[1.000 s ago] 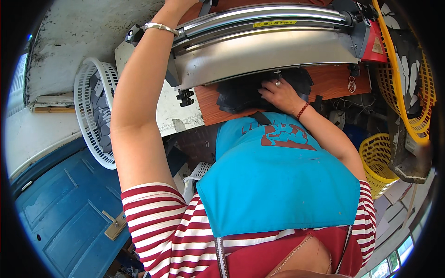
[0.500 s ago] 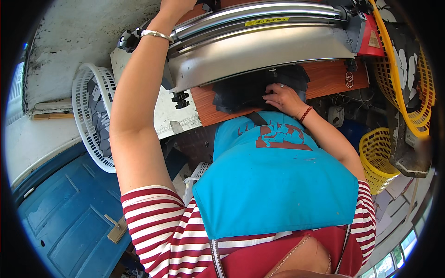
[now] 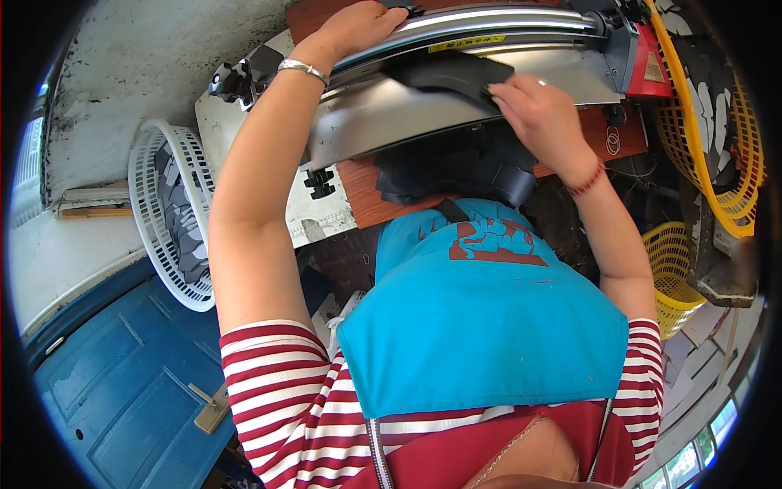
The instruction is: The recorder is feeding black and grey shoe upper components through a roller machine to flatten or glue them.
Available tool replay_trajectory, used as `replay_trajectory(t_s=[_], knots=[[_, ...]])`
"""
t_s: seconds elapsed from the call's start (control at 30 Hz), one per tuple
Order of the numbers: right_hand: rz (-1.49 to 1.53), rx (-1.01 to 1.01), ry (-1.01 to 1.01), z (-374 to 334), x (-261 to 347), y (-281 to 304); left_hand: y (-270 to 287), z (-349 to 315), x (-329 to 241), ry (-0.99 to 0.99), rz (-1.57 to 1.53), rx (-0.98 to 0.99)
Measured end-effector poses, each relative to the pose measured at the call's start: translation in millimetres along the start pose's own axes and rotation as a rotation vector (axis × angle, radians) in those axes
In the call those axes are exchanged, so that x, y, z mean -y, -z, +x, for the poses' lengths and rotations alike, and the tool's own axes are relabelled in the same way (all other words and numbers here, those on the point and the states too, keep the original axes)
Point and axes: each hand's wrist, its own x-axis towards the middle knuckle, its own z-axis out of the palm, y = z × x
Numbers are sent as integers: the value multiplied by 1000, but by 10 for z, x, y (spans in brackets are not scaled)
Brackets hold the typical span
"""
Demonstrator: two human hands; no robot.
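A thin black sheet piece (image 3: 448, 75) hangs by its right corner from my right hand (image 3: 539, 118), pinched between thumb and fingers. It is lifted in front of the steel guard plate (image 3: 350, 122) of a roller machine. My left hand (image 3: 358, 31) reaches over the left end of the shiny metal roller (image 3: 497, 23); its thumb points right and the other fingers are partly hidden, so what it holds cannot be made out. Below the guard, a pile of black sheet pieces (image 3: 448, 167) lies on a brown wood-grain board (image 3: 354, 183), against my blue apron (image 3: 489, 326).
At the left stands a white basket (image 3: 147, 220) of dark cut pieces. A yellow basket (image 3: 692, 106) with dark and light pieces is at the upper right. Another yellow basket (image 3: 672, 285) sits lower right. A blue door (image 3: 122, 367) is at the lower left.
My right hand has risen from the black pile and now carries one black sheet piece up before the guard. My left hand has shifted right along the roller.
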Motion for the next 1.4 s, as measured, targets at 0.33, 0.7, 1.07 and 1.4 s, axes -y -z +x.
replay_trajectory(t_s=[0.33, 0.7, 1.07, 1.4], knots=[[217, 389, 195, -868, 186, -837, 316, 18, -476, 174, 11, -83], [293, 317, 145, -1170, 61, -925, 654, -19, -694, 347, -483, -448], [23, -1, 71, 104, 19, 20, 60, 33, 130, -151, 442, 157], [296, 413, 171, -856, 283, -1013, 215, 103, -219, 106, 43, -177]])
